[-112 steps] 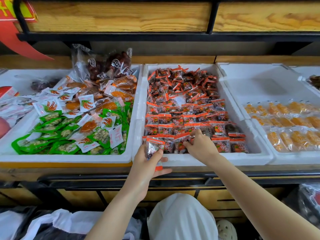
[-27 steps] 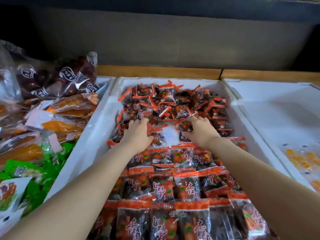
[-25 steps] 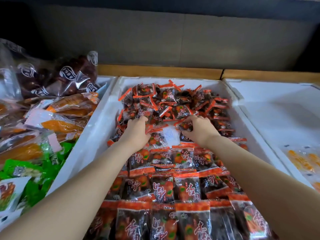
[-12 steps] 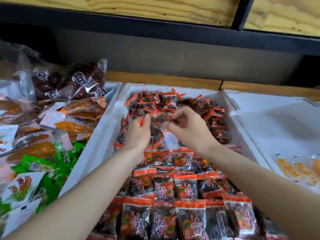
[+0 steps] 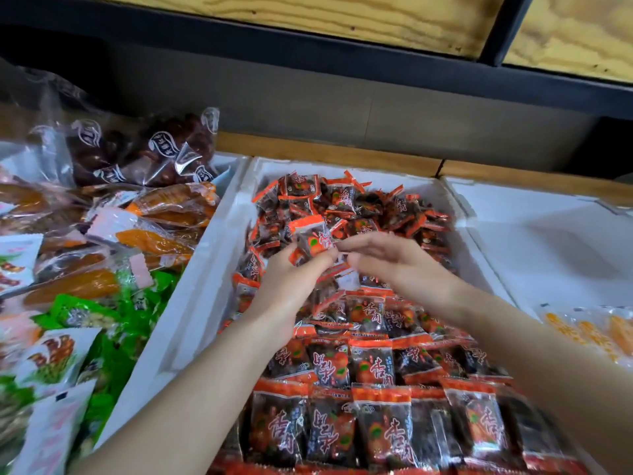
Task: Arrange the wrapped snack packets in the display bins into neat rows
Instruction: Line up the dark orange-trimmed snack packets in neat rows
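**Sorting step, mid-task.** The left hand [image 5: 291, 282] pinches one wrapped snack packet [image 5: 310, 240] between thumb and curled fingers, lifted above the middle of the white foam bin [image 5: 205, 286]. The right hand [image 5: 394, 265], at 3 o'clock of the packet, reaches in with fingers extended and slightly apart. Motion blur hides whether its tips touch the wrapper.

Within the bin, aligned rows [image 5: 359, 368] run from 6 o'clock to the centre, and a loose heap [image 5: 363, 207] lies at 12 o'clock. The task is judged roughly half done.

The next move likely calls for turning the packet label-up, orange seal toward 12 o'clock, and laying it overlapped at the far edge of the last row.

The packets are small and pillow-shaped, of glossy clear film with crimped orange ends over dark contents. They look slippery and crinkly, probably prone to sliding out of line.
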### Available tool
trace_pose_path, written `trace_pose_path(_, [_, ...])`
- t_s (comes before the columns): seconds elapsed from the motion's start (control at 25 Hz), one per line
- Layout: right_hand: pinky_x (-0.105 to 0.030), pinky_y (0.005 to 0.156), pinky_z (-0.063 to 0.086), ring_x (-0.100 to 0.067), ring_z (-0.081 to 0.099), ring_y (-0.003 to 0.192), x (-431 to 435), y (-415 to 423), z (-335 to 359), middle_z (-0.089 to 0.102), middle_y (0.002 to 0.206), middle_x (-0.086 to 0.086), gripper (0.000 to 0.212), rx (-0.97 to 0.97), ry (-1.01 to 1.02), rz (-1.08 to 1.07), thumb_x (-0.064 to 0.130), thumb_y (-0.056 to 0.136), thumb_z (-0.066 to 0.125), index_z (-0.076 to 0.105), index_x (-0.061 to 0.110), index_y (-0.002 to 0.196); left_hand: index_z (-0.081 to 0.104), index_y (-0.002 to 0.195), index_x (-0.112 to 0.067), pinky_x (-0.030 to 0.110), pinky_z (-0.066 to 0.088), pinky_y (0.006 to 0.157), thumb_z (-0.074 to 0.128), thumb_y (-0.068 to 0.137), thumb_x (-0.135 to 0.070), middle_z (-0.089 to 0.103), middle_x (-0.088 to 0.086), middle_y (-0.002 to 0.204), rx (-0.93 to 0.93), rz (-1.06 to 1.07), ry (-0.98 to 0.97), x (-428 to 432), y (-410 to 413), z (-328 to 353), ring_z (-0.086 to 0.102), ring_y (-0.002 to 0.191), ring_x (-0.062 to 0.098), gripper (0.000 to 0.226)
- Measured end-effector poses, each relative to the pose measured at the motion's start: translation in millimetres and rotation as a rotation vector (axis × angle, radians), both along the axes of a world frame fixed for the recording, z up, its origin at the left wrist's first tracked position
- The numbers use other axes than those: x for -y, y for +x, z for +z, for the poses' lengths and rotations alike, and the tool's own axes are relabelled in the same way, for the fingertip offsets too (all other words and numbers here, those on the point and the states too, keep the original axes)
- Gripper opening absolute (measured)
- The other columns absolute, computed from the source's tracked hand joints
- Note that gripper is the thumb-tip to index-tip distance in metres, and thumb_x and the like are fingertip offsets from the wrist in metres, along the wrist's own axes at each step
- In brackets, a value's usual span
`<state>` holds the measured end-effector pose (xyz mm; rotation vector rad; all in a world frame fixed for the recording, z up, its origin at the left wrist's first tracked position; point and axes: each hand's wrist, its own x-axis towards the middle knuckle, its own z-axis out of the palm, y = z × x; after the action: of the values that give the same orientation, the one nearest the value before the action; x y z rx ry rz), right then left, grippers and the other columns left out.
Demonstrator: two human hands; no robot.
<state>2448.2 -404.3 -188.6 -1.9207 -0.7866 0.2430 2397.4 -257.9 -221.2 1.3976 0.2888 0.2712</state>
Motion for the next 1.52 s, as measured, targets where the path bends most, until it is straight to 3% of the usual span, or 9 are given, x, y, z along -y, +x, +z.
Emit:
trace_pose_path(0.08, [-0.019,0.066,0.047,-0.001,0.064,0.077,7,31,-5,0.067,0.107,0.0,0.011,0.115,-0.108,-0.265,0.016,0.092,0.057,0.062,0.023,0.099,0.073,0.082,-0.03,0.05,0.047,0.098,0.072,0.083,-0.027,0.074,-0.005,0.093,-0.014,0.01,0.009,-4,-1,0,0.067,0.098,0.02,0.003])
trace_pose_path(0.24, [-0.029,0.077,0.044,-0.026,0.058,0.101,8,71,-36,0.06,0.12,-0.013,0.037,0.137,-0.588,-0.488,0.022,0.09,0.059,0.054,0.007,0.123,0.064,0.093,-0.034,0.044,0.049,0.096,0.07,0.085,-0.023,0.071,-0.009,0.098,0.04,0.039,0.05,-6,-2,-1,0.066,0.096,0.013,0.015])
trace_pose_path(0.52, [-0.036,0.1,0.04,-0.031,0.044,0.124,-22,92,-64,0.039,0.138,-0.016,0.091,0.111,-0.55,-0.512,0.029,0.072,0.08,0.027,0.004,0.141,0.051,0.129,-0.032,0.042,0.045,0.103,0.071,0.084,-0.031,0.058,-0.009,0.128,0.127,0.046,0.175,-11,4,-6,0.055,0.117,0.012,0.049])
trace_pose_path(0.72, [-0.026,0.067,0.046,-0.024,0.058,0.09,-33,87,-54,0.055,0.102,-0.007,0.058,0.131,-0.39,-0.514,0.015,0.083,0.069,0.039,0.011,0.132,0.027,0.148,-0.036,0.039,0.028,0.111,0.061,0.088,-0.047,0.026,-0.016,0.153,0.051,0.014,0.16,-10,-1,-2,0.032,0.138,0.013,0.069])
trace_pose_path(0.96, [-0.019,0.061,0.045,-0.018,0.058,0.089,-16,65,-17,0.065,0.101,-0.005,0.06,0.071,-0.02,-0.564,0.022,0.082,0.071,0.04,0.001,0.129,0.018,0.151,-0.033,0.033,0.027,0.106,0.058,0.092,-0.04,0.02,-0.014,0.156,0.035,-0.023,0.157,-5,-11,8,0.029,0.13,0.003,0.072])
trace_pose_path(1.16, [-0.027,0.089,0.048,-0.015,0.062,0.094,27,20,-9,0.069,0.102,-0.006,0.026,-0.125,0.167,-0.466,0.023,0.079,0.072,0.067,0.015,0.104,0.022,0.151,-0.029,0.026,0.024,0.103,0.058,0.092,-0.038,0.019,-0.013,0.156,0.037,-0.036,0.292,3,-14,8,0.021,0.141,0.008,0.069])
trace_pose_path(1.24, [-0.036,0.098,0.043,-0.018,0.065,0.093,45,1,-9,0.072,0.097,-0.007,0.034,-0.232,0.169,-0.416,0.033,0.069,0.075,0.071,0.013,0.096,0.025,0.15,-0.028,0.023,0.021,0.098,0.059,0.092,-0.037,0.024,-0.013,0.154,0.032,-0.077,0.354,10,-18,8,0.023,0.141,0.009,0.068])
trace_pose_path(1.36, [-0.027,0.077,0.046,-0.012,0.062,0.069,68,-27,-4,0.071,0.084,-0.007,0.034,-0.298,0.207,-0.335,0.034,0.064,0.071,0.07,0.011,0.089,0.026,0.149,-0.027,0.024,0.021,0.105,0.062,0.09,-0.038,0.023,-0.015,0.154,0.029,-0.139,0.41,24,-28,13,0.022,0.141,0.007,0.07])
trace_pose_path(1.52, [-0.013,0.047,0.033,-0.003,0.041,0.043,91,-52,2,0.053,0.05,0.004,0.021,-0.255,0.091,-0.25,0.018,0.089,0.059,0.061,0.014,0.068,0.031,0.143,-0.034,0.011,0.02,0.097,0.062,0.09,-0.036,0.031,-0.032,0.139,0.073,-0.184,0.409,49,-41,23,0.028,0.122,-0.011,0.061])
